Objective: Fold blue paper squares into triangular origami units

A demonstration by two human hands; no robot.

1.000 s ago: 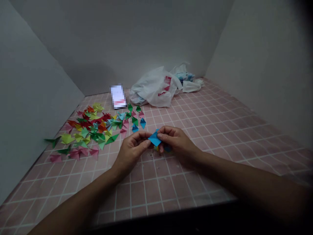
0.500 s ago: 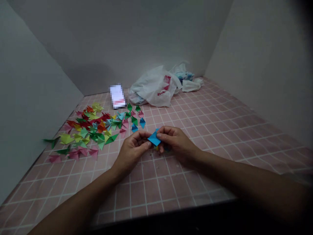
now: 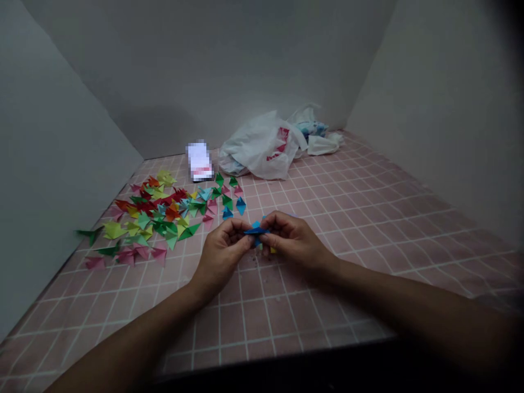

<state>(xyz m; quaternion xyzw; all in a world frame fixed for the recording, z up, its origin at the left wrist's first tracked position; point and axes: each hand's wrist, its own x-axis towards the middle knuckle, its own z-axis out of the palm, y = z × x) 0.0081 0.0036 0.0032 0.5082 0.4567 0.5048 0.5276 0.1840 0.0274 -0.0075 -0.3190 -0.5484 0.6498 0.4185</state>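
Observation:
A small blue folded paper (image 3: 256,231) is pinched between both hands above the table. My left hand (image 3: 223,245) grips its left end with thumb and fingers closed. On the right end, the thumb and fingertips of my right hand (image 3: 295,240) are pressed together. Bits of yellow paper (image 3: 273,250) show beneath the right fingers, mostly hidden. Just beyond my left hand lie two blue folded papers (image 3: 240,205). Further left spreads a heap of folded paper pieces (image 3: 164,210) in red, green, yellow, pink and light blue.
A phone with a blurred screen (image 3: 200,161) leans near the back wall. Beside it sits a crumpled white plastic bag (image 3: 262,144), with another bundle (image 3: 313,131) behind. Pink checked cloth (image 3: 368,218) covers the table, and grey walls (image 3: 196,65) enclose it on three sides.
The blue paper has turned from a flat diamond facing me to a narrow, edge-on shape with flaps above and below. My right thumb has moved down onto its right end.

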